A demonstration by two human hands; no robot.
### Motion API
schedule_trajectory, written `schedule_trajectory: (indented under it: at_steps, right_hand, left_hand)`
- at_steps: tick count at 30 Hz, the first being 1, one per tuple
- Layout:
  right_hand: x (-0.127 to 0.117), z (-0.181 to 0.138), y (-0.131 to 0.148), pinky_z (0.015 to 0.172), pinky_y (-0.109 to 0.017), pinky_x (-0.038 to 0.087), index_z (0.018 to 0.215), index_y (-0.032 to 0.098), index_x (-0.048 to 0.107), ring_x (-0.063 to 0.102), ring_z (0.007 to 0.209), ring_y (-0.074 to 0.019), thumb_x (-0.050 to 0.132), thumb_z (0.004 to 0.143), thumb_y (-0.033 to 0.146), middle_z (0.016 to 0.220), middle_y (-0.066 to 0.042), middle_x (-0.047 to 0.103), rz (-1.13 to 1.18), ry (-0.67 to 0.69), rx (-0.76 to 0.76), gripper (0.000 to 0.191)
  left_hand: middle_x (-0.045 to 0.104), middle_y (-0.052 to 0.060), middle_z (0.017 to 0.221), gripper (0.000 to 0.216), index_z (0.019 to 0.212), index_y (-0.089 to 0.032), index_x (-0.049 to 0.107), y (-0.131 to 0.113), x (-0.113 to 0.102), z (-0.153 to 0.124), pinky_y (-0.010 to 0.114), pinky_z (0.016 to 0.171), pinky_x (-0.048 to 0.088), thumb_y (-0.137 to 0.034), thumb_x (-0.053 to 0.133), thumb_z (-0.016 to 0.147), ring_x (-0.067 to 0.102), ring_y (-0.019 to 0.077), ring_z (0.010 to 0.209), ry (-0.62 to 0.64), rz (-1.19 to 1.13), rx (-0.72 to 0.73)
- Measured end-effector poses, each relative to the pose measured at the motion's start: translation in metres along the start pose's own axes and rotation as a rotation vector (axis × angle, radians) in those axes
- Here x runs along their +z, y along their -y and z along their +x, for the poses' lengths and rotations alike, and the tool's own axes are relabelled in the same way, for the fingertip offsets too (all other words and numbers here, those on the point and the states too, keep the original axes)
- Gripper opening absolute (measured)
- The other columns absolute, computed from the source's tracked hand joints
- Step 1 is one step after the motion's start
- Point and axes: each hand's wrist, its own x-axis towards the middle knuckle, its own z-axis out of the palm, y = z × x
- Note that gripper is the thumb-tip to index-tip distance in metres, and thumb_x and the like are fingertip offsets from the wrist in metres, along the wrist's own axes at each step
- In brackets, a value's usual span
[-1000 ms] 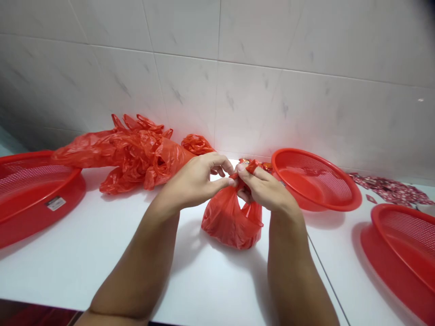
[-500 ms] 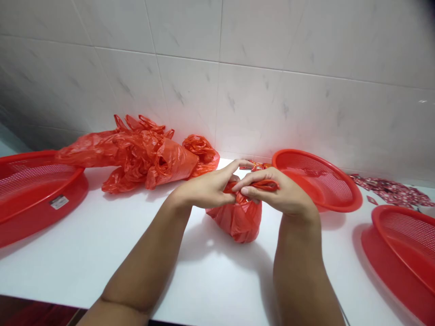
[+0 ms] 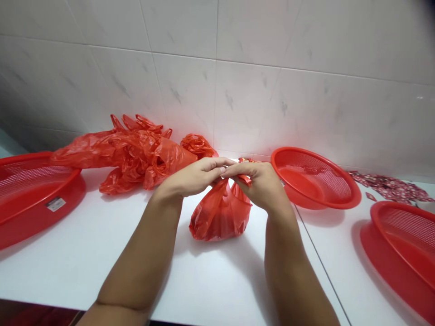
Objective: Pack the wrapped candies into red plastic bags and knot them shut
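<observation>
A small filled red plastic bag rests on the white counter in the middle. Above it my left hand and my right hand meet, fingers pinched on the bag's handles at its top. The fingertips of both hands touch each other over the bag's neck. What is inside the bag is hidden.
A heap of loose red plastic bags lies against the tiled wall at back left. Red mesh baskets stand at the left, back right and far right. Small red wrappers lie scattered near the right wall.
Both hands have kept working the bag's handles at its top. The bag has shifted a little to the left and its top is drawn up narrower than before.
</observation>
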Motion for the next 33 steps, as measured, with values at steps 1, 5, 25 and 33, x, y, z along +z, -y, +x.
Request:
schedule_trajectory:
  at_steps: [1, 5, 25, 33]
  right_hand:
    - [0.002, 0.001, 0.0, 0.096, -0.042, 0.06, 0.103, 0.03, 0.087, 0.077, 0.101, -0.0248, 0.068, 0.097, 0.018, 0.107, -0.003, 0.083, 0.043, -0.01, 0.0, 0.023]
    - [0.006, 0.003, -0.001, 0.101, -0.039, 0.06, 0.101, 0.029, 0.086, 0.077, 0.107, -0.0227, 0.067, 0.097, 0.018, 0.109, -0.002, 0.083, 0.175, -0.008, 0.022, 0.023]
    - [-0.06, -0.016, -0.075, 0.074, -0.032, 0.057, 0.076, 0.015, 0.079, 0.074, 0.081, -0.0207, 0.064, 0.1, 0.045, 0.095, -0.013, 0.081, -0.118, 0.325, 0.89, 0.041]
    - [-0.034, -0.006, -0.029, 0.068, -0.03, 0.061, 0.09, 0.02, 0.076, 0.077, 0.09, -0.0222, 0.064, 0.099, 0.065, 0.105, -0.01, 0.077, 0.379, 0.528, 0.382, 0.047]
  left_hand:
    - [0.078, 0.006, 0.104, 0.034, 0.127, -0.024, 0.076, 0.0, -0.002, 0.0, 0.031, 0.082, 0.058, -0.039, 0.056, 0.104, 0.072, 0.0183, 0.09, -0.011, -0.01, 0.003]
    - [0.079, 0.008, 0.117, 0.033, 0.126, -0.024, 0.077, -0.003, -0.006, -0.002, 0.034, 0.092, 0.059, -0.038, 0.06, 0.101, 0.074, 0.0219, 0.106, -0.024, -0.015, -0.007]
    - [0.066, 0.002, 0.061, 0.015, 0.063, -0.023, 0.068, 0.033, -0.036, -0.014, 0.031, 0.054, 0.036, -0.027, 0.078, 0.073, 0.056, 0.0196, 0.054, -0.314, 0.552, -0.593]
    - [0.077, 0.005, 0.101, 0.015, 0.085, -0.02, 0.073, -0.005, 0.022, 0.01, 0.033, 0.084, 0.054, -0.032, 0.067, 0.091, 0.069, 0.0209, 0.094, -0.51, 0.294, 0.028]
